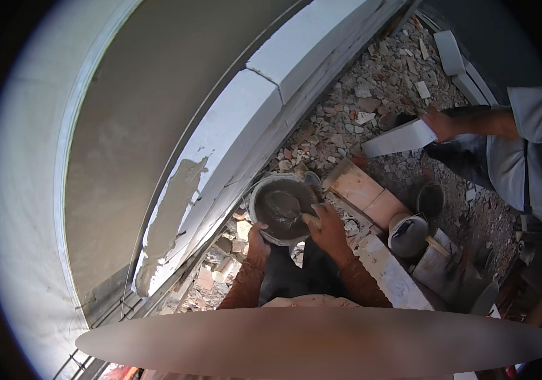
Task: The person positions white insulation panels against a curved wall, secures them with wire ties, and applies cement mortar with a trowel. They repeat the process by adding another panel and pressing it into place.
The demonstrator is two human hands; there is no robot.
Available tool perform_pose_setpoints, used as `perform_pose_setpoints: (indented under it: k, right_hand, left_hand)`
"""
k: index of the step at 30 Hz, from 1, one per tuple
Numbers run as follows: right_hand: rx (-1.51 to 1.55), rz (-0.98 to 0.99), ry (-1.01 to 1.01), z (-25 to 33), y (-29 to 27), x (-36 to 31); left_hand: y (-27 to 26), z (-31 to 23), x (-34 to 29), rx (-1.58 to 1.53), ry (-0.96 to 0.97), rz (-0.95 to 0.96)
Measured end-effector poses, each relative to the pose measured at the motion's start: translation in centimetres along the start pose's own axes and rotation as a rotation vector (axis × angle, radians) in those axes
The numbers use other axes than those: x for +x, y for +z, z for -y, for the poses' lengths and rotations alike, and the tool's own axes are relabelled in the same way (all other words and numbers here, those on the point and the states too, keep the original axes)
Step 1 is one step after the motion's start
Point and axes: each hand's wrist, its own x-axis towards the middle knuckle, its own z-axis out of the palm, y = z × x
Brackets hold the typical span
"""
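Between my hands is a round bucket (254, 204) of wet grey mortar (269, 214). My left hand (258, 246) is closed on its near-left rim, thumb up at the edge. In my right hand (330, 230) is the pale handle (310, 220) of a trowel. Its blade is coated and partly sunk in the mortar, so its full shape is hidden. To the left runs a low wall of white blocks (236, 117). A rough layer of spread mortar (176, 202) covers its nearer top.
Rubble (340, 114) covers the ground beyond the bucket. At right, a co-worker's hand (439, 123) holds a white block (401, 140). Orange-brown slabs (363, 185), a pale bucket (408, 235) and a dark bucket (430, 199) stand nearer. A taut line (188, 136) follows the wall.
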Motion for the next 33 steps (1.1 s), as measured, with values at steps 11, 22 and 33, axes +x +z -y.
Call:
perform_pose_setpoints:
  k: [11, 22, 33]
  right_hand:
    - [0.072, -0.133, 0.587, -17.0, 1.6, -8.0]
    - [-0.065, -0.07, 0.682, -21.9, -0.6, -9.3]
    - [-0.345, -0.918, 0.455, -15.0, -22.4, 8.0]
  left_hand:
    - [7.5, 11.6, 32.0, 0.205, -0.221, 0.147]
    - [7.5, 16.5, 49.8, 0.332, -0.344, -0.033]
    - [1.6, 11.2, 33.9, 0.452, -0.426, 0.105]
